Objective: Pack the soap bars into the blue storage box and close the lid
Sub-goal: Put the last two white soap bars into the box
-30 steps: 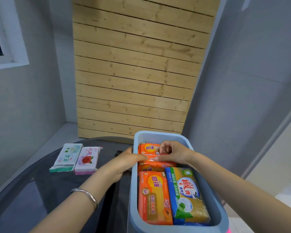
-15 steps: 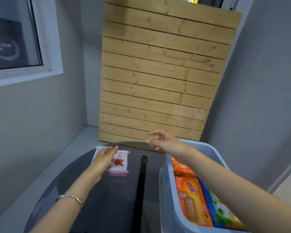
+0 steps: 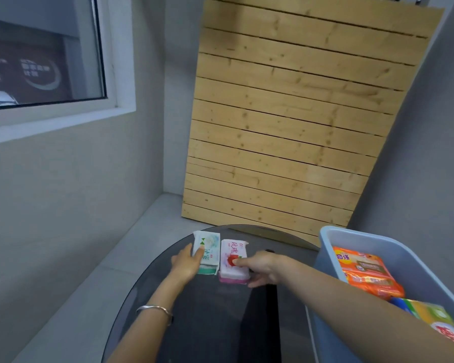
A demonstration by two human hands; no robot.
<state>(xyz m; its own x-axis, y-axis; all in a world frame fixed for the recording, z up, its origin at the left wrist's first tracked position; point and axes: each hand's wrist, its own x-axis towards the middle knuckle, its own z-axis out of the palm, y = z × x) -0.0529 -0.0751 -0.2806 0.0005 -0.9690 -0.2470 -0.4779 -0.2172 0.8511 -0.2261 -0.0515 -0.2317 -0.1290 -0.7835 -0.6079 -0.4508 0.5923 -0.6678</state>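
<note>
Two wrapped soap bars lie side by side on the dark round glass table [image 3: 207,323]. My left hand [image 3: 186,263] grips the green-and-white soap bar [image 3: 207,247] from its left side, thumb on top. My right hand [image 3: 262,267] closes around the pink soap bar [image 3: 232,260], thumb on its top and fingers at its right side. The blue storage box [image 3: 330,258] stands open at the right, holding orange soap packs [image 3: 364,273] and a green-yellow pack [image 3: 430,314]. My right forearm crosses over the box's near part. No lid is in view.
A wooden slatted panel [image 3: 294,121] leans against the grey wall behind the table. A window [image 3: 42,56] is at the upper left. A black strip [image 3: 257,323] runs under the glass. The table's far edge lies just beyond the two bars.
My right hand left the box and moved left onto the pink bar. My left hand shifted from the pink bar to the green-and-white one. The view turned left.
</note>
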